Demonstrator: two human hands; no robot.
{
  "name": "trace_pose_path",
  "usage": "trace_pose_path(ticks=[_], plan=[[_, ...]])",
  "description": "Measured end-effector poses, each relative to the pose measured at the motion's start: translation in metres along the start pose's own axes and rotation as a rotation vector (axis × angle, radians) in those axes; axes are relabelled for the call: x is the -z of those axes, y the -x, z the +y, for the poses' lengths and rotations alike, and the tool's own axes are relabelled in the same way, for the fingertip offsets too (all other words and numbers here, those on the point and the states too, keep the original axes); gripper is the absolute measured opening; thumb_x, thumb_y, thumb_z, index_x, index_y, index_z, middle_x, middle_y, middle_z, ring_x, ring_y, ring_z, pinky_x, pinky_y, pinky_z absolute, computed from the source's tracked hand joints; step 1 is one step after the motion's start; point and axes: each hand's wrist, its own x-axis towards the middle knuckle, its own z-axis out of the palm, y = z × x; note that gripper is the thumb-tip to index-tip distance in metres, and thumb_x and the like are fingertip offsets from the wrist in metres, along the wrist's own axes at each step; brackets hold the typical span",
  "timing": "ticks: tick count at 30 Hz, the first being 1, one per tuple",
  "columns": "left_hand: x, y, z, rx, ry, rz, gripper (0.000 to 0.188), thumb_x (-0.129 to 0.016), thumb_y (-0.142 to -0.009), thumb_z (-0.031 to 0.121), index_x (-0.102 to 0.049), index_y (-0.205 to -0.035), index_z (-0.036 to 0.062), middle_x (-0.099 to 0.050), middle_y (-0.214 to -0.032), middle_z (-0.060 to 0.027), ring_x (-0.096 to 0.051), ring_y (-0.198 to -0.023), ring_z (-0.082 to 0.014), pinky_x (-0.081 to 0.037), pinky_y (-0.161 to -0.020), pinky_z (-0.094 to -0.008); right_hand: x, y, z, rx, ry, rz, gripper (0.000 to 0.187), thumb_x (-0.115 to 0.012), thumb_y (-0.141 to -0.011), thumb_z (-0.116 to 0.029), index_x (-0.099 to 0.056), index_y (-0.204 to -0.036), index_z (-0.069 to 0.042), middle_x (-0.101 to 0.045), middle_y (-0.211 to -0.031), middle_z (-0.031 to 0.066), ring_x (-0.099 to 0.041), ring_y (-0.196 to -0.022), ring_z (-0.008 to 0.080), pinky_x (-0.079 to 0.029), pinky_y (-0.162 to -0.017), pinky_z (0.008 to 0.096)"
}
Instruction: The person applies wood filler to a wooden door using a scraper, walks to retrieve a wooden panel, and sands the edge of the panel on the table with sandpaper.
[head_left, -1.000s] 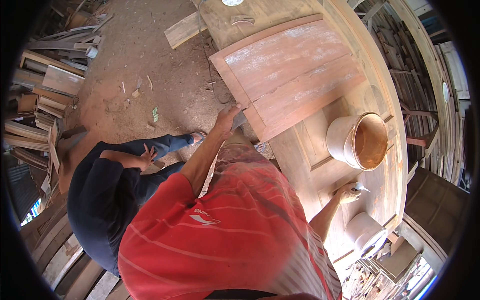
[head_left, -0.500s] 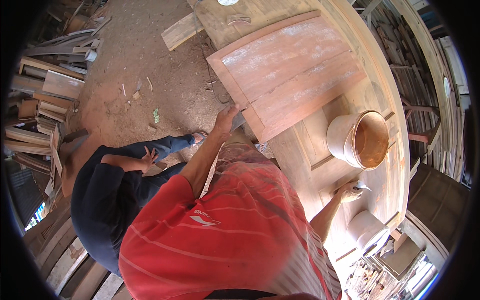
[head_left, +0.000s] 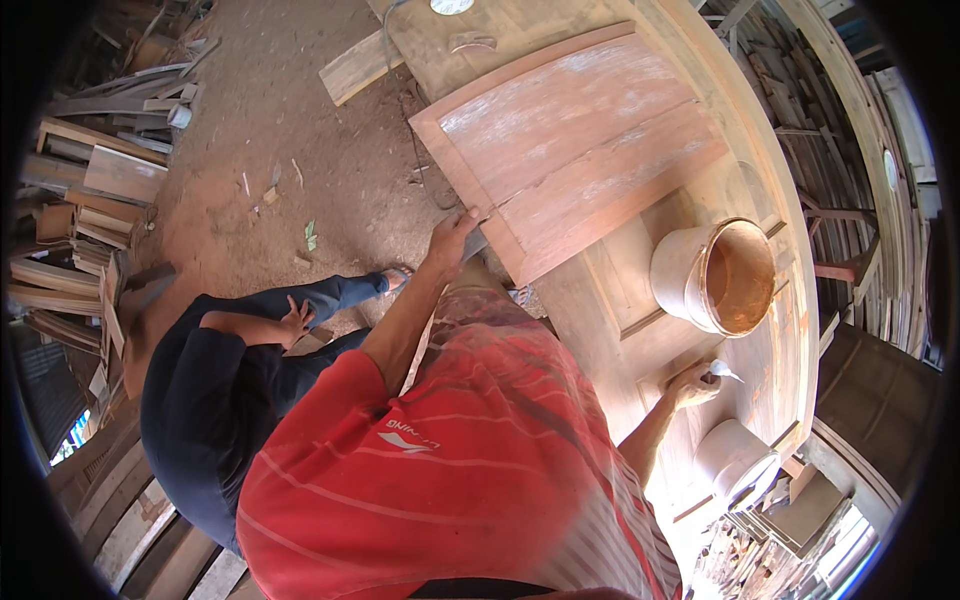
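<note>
A reddish wooden panel (head_left: 590, 120) with whitish smears and a long seam lies tilted across the workbench. At its near left edge, where the seam ends, my left hand (head_left: 453, 240) is closed. A thin dark tip shows by its fingertips against the panel, but what it belongs to is hidden. My right hand (head_left: 690, 388) is wrapped round a small white bottle with a pointed nozzle (head_left: 718, 370). This hand is low over a paneled wooden door (head_left: 640, 290), between a stained open bucket (head_left: 690, 278) and a white bucket (head_left: 725, 455).
To my left a person in dark clothes (head_left: 200, 420) bends forward, one hand on the leg. Timber offcuts (head_left: 90, 240) are piled at the far left, and more boards (head_left: 830, 150) lean at the right. A plank (head_left: 360, 68) juts out beyond the bench over the dirt floor.
The view has shifted slightly. Both hands stay almost where they were, the left at the panel edge and the right round the bottle.
</note>
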Motion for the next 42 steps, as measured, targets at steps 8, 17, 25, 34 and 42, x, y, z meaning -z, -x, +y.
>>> trace_pose_path(ticks=[8,17,25,34,42], plan=[[0.006,-0.003,-0.006,-0.007,-0.011,-0.006,0.044,-0.067,-0.101,0.038,-0.062,-0.121,0.0002,-0.070,-0.104,-0.0072,-0.069,-0.087,-0.0178,-0.056,-0.077,-0.0329,0.009,0.040,-0.010,-0.047,0.127,-0.069,0.037,-0.066,-0.095,-0.026,-0.057,-0.110,0.007,-0.056,-0.102,0.0209,-0.058,-0.097,0.0360,-0.048,-0.091,0.0511],[-0.004,0.005,0.009,0.019,0.062,-0.024,0.047,-0.068,-0.100,0.038,-0.061,-0.128,0.0011,-0.070,-0.113,-0.0071,-0.069,-0.096,-0.0175,-0.055,-0.084,-0.0326,0.015,0.056,-0.076,0.410,0.082,-0.289,0.044,-0.069,-0.095,-0.023,-0.055,-0.130,0.001,-0.053,-0.127,0.0261,-0.053,-0.114,0.0420,-0.043,-0.099,0.0543],[0.000,0.006,0.009,0.016,0.063,-0.055,0.045,-0.068,-0.100,0.039,-0.061,-0.125,0.0014,-0.070,-0.107,-0.0077,-0.069,-0.091,-0.0180,-0.056,-0.080,-0.0332,0.017,0.055,-0.082,0.416,0.128,-0.307,0.047,-0.071,-0.094,-0.021,-0.052,-0.133,-0.002,-0.048,-0.139,0.0267,-0.046,-0.128,0.0439,-0.039,-0.105,0.0567],[-0.009,0.010,0.015,0.022,0.087,-0.042,0.043,-0.067,-0.101,0.038,-0.062,-0.124,0.0021,-0.070,-0.106,-0.0076,-0.070,-0.089,-0.0180,-0.057,-0.078,-0.0334,0.018,0.052,-0.092,0.444,0.143,-0.235,0.048,-0.069,-0.095,-0.030,-0.057,-0.133,-0.002,-0.053,-0.139,0.0244,-0.049,-0.128,0.0440,-0.038,-0.107,0.0565],[-0.007,0.009,0.019,0.063,0.140,-0.066,0.041,-0.071,-0.100,0.036,-0.064,-0.122,0.0021,-0.071,-0.111,-0.0039,-0.068,-0.095,-0.0129,-0.055,-0.085,-0.0289,0.011,0.040,-0.089,0.307,0.035,-0.448,0.050,-0.067,-0.097,-0.033,-0.055,-0.136,-0.003,-0.057,-0.135,0.0212,-0.052,-0.126,0.0419,-0.040,-0.106,0.0551]])
